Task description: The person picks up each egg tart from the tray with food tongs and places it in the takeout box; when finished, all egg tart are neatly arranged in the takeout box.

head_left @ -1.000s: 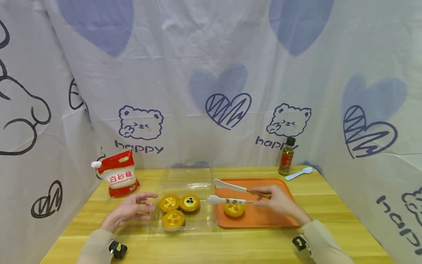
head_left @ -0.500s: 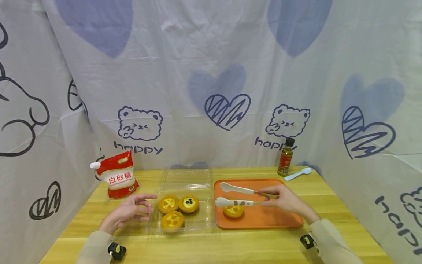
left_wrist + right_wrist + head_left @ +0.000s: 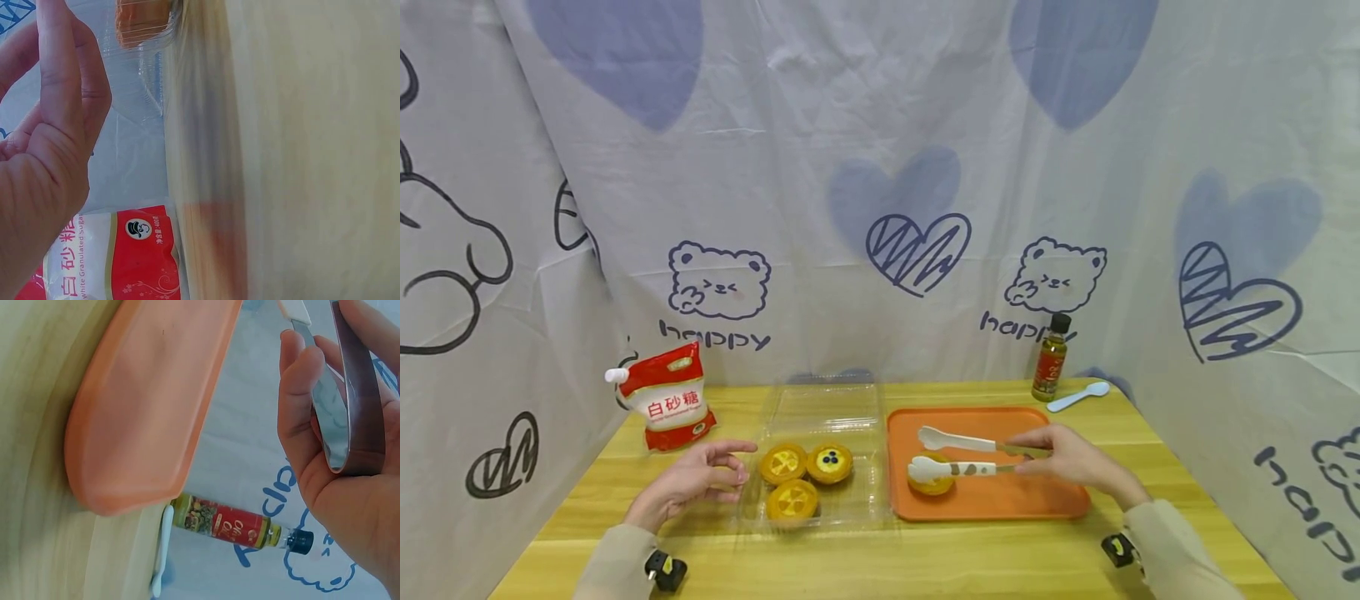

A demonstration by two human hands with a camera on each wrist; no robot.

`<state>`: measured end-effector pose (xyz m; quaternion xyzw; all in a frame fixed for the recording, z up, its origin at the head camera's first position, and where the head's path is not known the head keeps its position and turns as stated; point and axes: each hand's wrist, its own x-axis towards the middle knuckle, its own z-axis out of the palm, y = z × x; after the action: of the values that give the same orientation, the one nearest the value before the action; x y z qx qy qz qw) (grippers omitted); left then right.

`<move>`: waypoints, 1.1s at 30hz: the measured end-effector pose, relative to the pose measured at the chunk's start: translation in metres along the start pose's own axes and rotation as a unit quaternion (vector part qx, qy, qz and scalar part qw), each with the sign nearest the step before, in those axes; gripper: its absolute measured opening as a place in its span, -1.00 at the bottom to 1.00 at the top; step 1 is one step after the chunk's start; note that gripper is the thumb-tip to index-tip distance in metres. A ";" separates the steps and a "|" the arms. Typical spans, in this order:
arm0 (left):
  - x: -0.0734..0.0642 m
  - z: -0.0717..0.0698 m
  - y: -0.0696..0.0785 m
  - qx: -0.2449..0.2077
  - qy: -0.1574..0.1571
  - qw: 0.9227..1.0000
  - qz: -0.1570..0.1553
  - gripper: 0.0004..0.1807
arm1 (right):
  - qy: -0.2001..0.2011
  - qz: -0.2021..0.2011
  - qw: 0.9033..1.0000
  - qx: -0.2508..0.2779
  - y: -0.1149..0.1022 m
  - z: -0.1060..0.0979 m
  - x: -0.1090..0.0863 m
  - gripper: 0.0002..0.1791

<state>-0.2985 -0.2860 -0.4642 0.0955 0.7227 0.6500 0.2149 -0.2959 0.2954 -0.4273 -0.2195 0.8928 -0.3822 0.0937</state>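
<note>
My right hand (image 3: 1065,457) holds a pair of tongs (image 3: 964,468) with white tips and metal arms, bent end in the palm in the right wrist view. The tongs' tips stand apart above an egg tart (image 3: 931,487) on the orange tray (image 3: 1015,505), partly covering it; contact cannot be made out. My left hand (image 3: 696,479) holds nothing, its fingers loosely bent at the left side of a clear plastic box (image 3: 861,500). Inside that lidded box, its lid tipped back, lie two tarts with yellow pieces (image 3: 793,500) and one blueberry-topped tart (image 3: 829,463).
A red and white sugar bag (image 3: 676,404) with a white spout stands behind my left hand. At the back right are an oil bottle (image 3: 1049,367) and a pale blue spoon (image 3: 1078,396). A printed cloth (image 3: 820,275) hangs behind the wooden table (image 3: 820,567).
My right hand has moved right and slightly down with the tongs, whose tips have come from the box's edge to over the tart on the tray. My left hand stays in place.
</note>
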 end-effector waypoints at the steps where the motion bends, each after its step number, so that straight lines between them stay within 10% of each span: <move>1: 0.000 0.000 0.000 0.000 0.000 1.000 0.000 -0.27 | -0.003 0.001 1.000 0.003 0.000 -0.001 -0.001 -0.40; 33: 0.000 0.000 0.002 -0.003 -0.011 1.000 0.002 -0.28 | -0.004 -0.035 0.998 -0.061 0.002 -0.003 -0.006 -0.55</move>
<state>-0.2988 -0.2856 -0.4624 0.1036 0.7177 0.6518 0.2219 -0.2920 0.3016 -0.4261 -0.2574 0.9058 -0.3290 0.0703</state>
